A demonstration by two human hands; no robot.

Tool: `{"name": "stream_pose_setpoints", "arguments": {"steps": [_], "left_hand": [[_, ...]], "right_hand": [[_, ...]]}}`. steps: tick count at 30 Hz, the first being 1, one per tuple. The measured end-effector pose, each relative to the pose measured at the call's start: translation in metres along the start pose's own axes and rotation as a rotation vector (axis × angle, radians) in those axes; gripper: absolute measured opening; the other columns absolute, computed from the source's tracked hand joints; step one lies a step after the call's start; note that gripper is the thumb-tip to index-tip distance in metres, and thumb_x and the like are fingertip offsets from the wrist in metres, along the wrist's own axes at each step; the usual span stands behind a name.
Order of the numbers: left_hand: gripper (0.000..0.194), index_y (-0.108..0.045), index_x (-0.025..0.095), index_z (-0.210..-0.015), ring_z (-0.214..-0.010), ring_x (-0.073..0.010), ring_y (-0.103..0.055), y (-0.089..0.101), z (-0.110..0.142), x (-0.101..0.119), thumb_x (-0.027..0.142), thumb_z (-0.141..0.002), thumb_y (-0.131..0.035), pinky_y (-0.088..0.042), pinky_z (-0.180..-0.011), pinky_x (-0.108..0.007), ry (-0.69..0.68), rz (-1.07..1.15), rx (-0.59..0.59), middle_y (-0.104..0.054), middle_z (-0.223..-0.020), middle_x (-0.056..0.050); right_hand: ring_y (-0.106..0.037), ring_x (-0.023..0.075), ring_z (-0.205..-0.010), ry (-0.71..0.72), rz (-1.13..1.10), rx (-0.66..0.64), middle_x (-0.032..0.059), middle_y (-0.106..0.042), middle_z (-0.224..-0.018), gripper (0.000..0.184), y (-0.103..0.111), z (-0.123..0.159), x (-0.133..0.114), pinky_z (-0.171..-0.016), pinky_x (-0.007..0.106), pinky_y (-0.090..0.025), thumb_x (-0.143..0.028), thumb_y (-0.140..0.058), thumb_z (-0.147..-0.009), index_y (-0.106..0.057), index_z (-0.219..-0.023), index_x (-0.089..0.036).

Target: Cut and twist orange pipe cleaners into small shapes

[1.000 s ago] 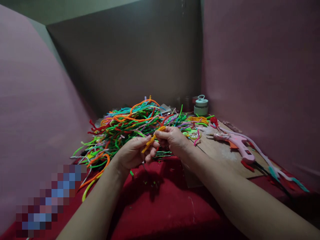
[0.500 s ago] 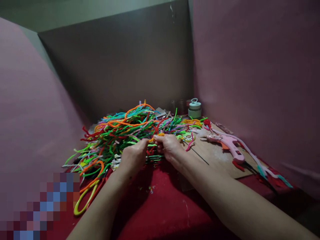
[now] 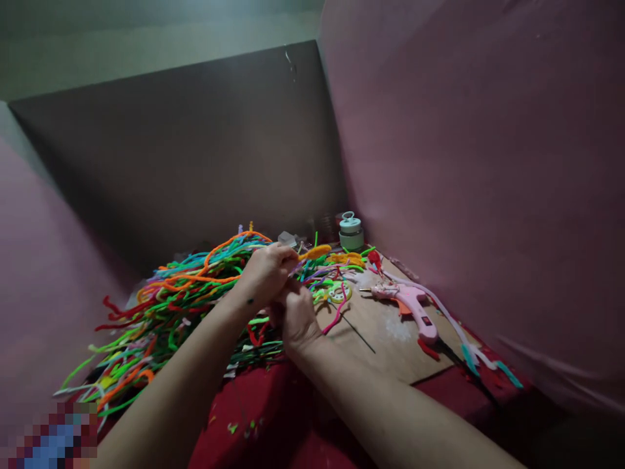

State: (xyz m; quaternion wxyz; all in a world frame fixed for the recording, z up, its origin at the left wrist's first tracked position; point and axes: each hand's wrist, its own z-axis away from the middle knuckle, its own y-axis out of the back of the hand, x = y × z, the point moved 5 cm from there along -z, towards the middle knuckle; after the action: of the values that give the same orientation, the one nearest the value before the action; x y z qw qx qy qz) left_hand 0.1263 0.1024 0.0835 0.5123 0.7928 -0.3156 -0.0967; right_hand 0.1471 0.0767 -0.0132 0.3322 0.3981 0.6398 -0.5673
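Observation:
Above the front of the pile, my left hand is closed on an orange-yellow pipe cleaner, bent into a narrow loop that sticks out to the right past the fingers. My right hand is just below, pressed close to the left, its fingers curled in. Whatever it grips is hidden by the hands themselves. Behind and to the left spreads a large tangled heap of colourful pipe cleaners. A pink pipe cleaner lies right beside my right hand.
A pink glue gun lies on a brown board at the right, its nozzle pointing left. Behind it stands a pale green lidded jar. Scraps litter the red cloth in front. Pink and grey walls enclose the table.
My left hand has risen and moved over the right, and the orange-yellow loop now shows beyond its fingers. My right hand has dropped below it. The view has turned right and tilted up.

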Motion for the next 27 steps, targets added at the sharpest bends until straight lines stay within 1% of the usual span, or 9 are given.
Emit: {"name": "stream_pose_setpoints", "arguments": {"steps": [4,8,11,14,18,20,22,24,27], "left_hand": [[0.021,-0.064,0.013,-0.069,-0.061,-0.0127,-0.049,-0.01,-0.008,-0.01,0.027,-0.068,-0.049,-0.037,-0.058,-0.022,0.125,0.202,-0.123,-0.056,-0.061,0.0],[0.02,-0.063,0.013,-0.066,-0.05,-0.0088,-0.041,-0.013,0.007,-0.019,0.03,-0.065,-0.054,-0.033,-0.049,-0.02,0.25,0.367,-0.225,-0.05,-0.055,0.003],[0.021,-0.063,0.014,-0.071,-0.044,-0.0073,-0.036,-0.011,0.023,-0.021,0.033,-0.063,-0.058,-0.027,-0.041,-0.019,0.369,0.456,-0.29,-0.044,-0.049,0.005],[0.029,-0.06,0.014,-0.072,-0.043,-0.0076,-0.037,-0.013,0.038,-0.022,0.042,-0.065,-0.059,-0.027,-0.04,-0.018,0.44,0.553,-0.335,-0.045,-0.05,0.004],[0.036,-0.055,0.012,-0.059,-0.042,-0.0066,-0.033,-0.018,0.051,-0.036,0.047,-0.068,-0.055,-0.026,-0.041,-0.019,0.454,0.536,-0.194,-0.042,-0.046,0.004],[0.035,-0.054,0.013,-0.058,-0.042,-0.0067,-0.033,-0.023,0.056,-0.044,0.047,-0.067,-0.055,-0.027,-0.042,-0.019,0.462,0.564,-0.124,-0.041,-0.046,0.004],[0.034,-0.053,0.014,-0.058,-0.041,-0.0065,-0.032,-0.028,0.059,-0.049,0.046,-0.067,-0.055,-0.026,-0.042,-0.019,0.48,0.633,-0.125,-0.039,-0.045,0.005],[0.034,-0.052,0.014,-0.057,-0.04,-0.0062,-0.031,-0.029,0.061,-0.049,0.046,-0.066,-0.056,-0.025,-0.042,-0.019,0.483,0.681,-0.167,-0.038,-0.044,0.006],[0.034,-0.05,0.014,-0.053,-0.04,-0.0061,-0.031,-0.017,0.061,-0.048,0.045,-0.065,-0.057,-0.025,-0.042,-0.019,0.49,0.653,-0.176,-0.039,-0.043,0.005]], "right_hand": [[-0.031,0.0064,-0.036,0.035,-0.424,0.158,-0.0083,-0.038,-0.047,0.021,0.03,-0.025,-0.025,-0.036,0.02,-0.024,-0.03,-0.057,-0.059,-0.046,-0.074,-0.02],[-0.025,0.0038,-0.037,0.034,-0.519,0.217,-0.0098,-0.036,-0.046,0.026,0.045,-0.036,-0.028,-0.035,0.018,-0.019,-0.031,-0.065,-0.056,-0.053,-0.075,-0.018],[-0.027,0.0037,-0.038,0.048,-0.448,0.234,-0.0087,-0.041,-0.046,0.025,0.046,-0.039,-0.022,-0.037,0.019,-0.022,-0.03,-0.068,-0.053,-0.059,-0.071,-0.015],[-0.038,0.0059,-0.045,0.066,-0.367,0.184,-0.0041,-0.052,-0.054,0.022,0.04,-0.039,-0.016,-0.044,0.021,-0.032,-0.03,-0.068,-0.054,-0.062,-0.067,-0.013],[-0.052,0.0121,-0.067,0.234,-0.077,0.107,0.0008,-0.058,-0.069,0.015,0.031,-0.029,-0.019,-0.063,0.024,-0.041,-0.028,-0.064,-0.063,-0.068,-0.07,-0.015],[-0.052,0.0128,-0.073,0.36,0.133,0.089,0.0013,-0.056,-0.075,0.012,0.027,-0.021,-0.023,-0.069,0.024,-0.042,-0.025,-0.061,-0.068,-0.07,-0.074,-0.019],[-0.051,0.0127,-0.074,0.441,0.281,0.067,0.0014,-0.054,-0.077,0.014,0.024,-0.016,-0.025,-0.07,0.024,-0.041,-0.024,-0.059,-0.072,-0.071,-0.079,-0.021],[-0.051,0.0131,-0.075,0.478,0.334,0.046,0.0015,-0.054,-0.077,0.015,0.023,-0.013,-0.025,-0.07,0.024,-0.041,-0.026,-0.058,-0.074,-0.07,-0.082,-0.022],[-0.051,0.0126,-0.069,0.447,0.255,0.057,0.0009,-0.056,-0.075,0.023,0.025,-0.015,-0.023,-0.066,0.023,-0.041,-0.035,-0.056,-0.075,-0.067,-0.09,-0.021]]}}
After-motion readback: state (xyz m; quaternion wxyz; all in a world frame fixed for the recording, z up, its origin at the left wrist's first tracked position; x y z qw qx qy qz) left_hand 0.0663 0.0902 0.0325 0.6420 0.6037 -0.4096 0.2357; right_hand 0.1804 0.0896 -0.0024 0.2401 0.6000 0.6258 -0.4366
